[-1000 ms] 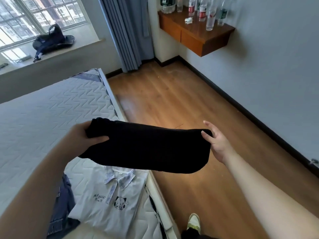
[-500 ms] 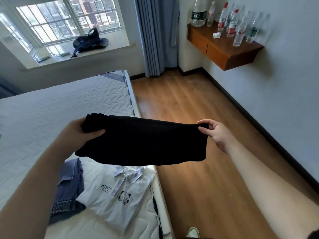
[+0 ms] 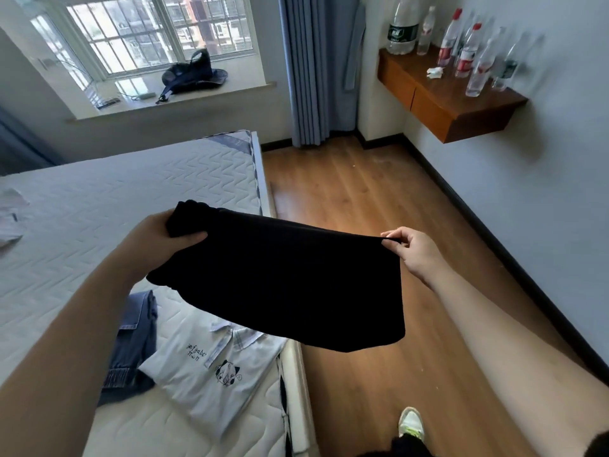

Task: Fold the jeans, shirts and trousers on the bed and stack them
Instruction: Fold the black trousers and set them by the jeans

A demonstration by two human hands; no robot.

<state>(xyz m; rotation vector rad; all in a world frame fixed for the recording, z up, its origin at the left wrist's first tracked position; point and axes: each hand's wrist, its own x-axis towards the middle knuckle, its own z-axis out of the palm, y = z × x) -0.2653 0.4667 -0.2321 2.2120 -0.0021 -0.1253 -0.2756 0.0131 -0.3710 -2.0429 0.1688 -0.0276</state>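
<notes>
A folded black garment [image 3: 290, 285] hangs in the air over the bed's right edge, stretched between both hands. My left hand [image 3: 155, 242] grips its bunched left end. My right hand [image 3: 412, 249] pinches its top right corner between thumb and fingers. Below it on the mattress [image 3: 115, 206] lies a folded white shirt [image 3: 211, 367] with a cartoon print, partly hidden by the black garment. Folded blue jeans [image 3: 131, 347] lie just left of the shirt. Another pale garment [image 3: 11, 212] shows at the far left edge.
A wooden floor [image 3: 362, 199] runs along the right of the bed. A wall shelf [image 3: 448, 97] carries several bottles. A dark bag [image 3: 194, 74] sits on the windowsill, beside a blue curtain [image 3: 316, 67]. My shoe [image 3: 410, 423] stands near the bed's corner.
The view has tilted up and left, showing more window and bed. My right hand went from fingers spread against the garment's end to pinching its corner. The garment stays stretched between both hands.
</notes>
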